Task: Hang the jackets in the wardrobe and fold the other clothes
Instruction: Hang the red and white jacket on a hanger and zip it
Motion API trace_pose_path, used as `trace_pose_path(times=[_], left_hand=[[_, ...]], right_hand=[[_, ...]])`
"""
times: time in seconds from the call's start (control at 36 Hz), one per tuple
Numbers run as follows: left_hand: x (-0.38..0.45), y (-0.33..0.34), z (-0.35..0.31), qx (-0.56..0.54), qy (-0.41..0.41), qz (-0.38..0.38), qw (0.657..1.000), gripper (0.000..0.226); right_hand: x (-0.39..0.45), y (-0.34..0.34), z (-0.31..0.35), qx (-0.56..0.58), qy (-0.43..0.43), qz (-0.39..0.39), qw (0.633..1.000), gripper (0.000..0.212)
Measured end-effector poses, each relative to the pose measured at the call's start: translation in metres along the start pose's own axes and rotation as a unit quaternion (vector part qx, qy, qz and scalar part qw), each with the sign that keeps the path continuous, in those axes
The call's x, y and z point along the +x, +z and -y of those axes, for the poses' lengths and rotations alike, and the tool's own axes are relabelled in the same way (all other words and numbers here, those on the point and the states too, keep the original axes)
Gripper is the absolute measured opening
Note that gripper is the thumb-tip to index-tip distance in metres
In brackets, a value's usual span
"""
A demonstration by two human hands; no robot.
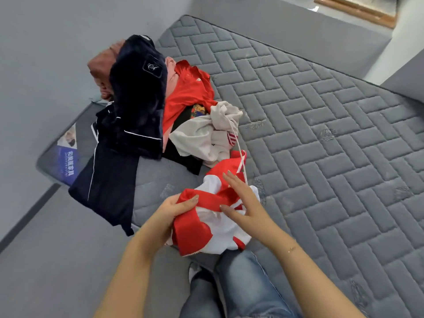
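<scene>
A red and white garment point(206, 228) lies bunched at the near edge of a grey quilted mattress point(321, 138), low in the centre of the frame, just above the person's blue jeans point(238, 283). It has broad red panels and plain white ones, and a white cord point(241, 154) runs from it up toward the pile behind. The left hand point(174, 212) grips a red fold at the garment's left side, thumb on top and fingers curled underneath. The right hand point(243, 203) rests on the garment with its fingers straight and spread apart, holding nothing.

Further up, left of centre, the rest of the clothes lie in a heap. A fuzzy dark navy jacket point(137, 95) with thin white piping sits on top; on it is a square patch point(152, 68) with a white curly monogram that is too small to read. Dark navy trousers point(107, 187) with a thin white stripe hang over the mattress's left edge. Behind the jacket sits a rust-brown garment point(103, 67); beside it are a pink piece point(171, 67), a red shirt point(185, 92), a black item point(183, 152) with a colourful print, and a crumpled white garment point(206, 134) with red stripes.

At the mattress's left corner a blue label point(67, 161) carries white Chinese characters, blurred and hard to read. In the upper right corner a wooden frame point(358, 10) shows.
</scene>
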State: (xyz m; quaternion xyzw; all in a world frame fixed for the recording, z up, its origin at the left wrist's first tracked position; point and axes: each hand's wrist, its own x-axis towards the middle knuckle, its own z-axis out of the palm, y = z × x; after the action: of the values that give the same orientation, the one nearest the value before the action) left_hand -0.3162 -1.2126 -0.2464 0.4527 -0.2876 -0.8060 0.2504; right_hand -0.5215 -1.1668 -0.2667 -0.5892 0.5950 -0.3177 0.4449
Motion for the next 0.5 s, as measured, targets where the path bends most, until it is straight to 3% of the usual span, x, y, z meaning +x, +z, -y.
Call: trace_pose_path(times=[0.06, 0.11, 0.19, 0.31, 0.39, 0.5], left_hand=[[-0.014, -0.008, -0.007, 0.017, 0.022, 0.003, 1.000, 0.022], [-0.028, -0.021, -0.014, 0.029, 0.043, -0.006, 0.999, 0.020], [-0.047, -0.046, -0.021, 0.067, 0.067, -0.047, 0.994, 0.030], [-0.077, -0.077, -0.017, 0.123, 0.097, -0.103, 0.982, 0.035], [-0.097, -0.093, -0.005, 0.173, 0.106, -0.139, 0.969, 0.033], [-0.111, -0.102, 0.022, 0.224, 0.149, -0.322, 0.908, 0.013]], right_hand=[[0.013, 0.005, 0.010, -0.046, -0.038, 0.049, 0.997, 0.044], [0.023, 0.012, 0.021, -0.073, -0.038, 0.111, 0.990, 0.009], [0.029, 0.024, 0.039, 0.000, 0.005, 0.175, 0.985, 0.032], [0.028, 0.040, 0.070, 0.128, 0.038, 0.172, 0.976, 0.046], [0.027, 0.053, 0.094, 0.233, 0.073, 0.193, 0.950, 0.037], [0.024, 0.066, 0.130, 0.298, 0.069, 0.214, 0.928, 0.030]])
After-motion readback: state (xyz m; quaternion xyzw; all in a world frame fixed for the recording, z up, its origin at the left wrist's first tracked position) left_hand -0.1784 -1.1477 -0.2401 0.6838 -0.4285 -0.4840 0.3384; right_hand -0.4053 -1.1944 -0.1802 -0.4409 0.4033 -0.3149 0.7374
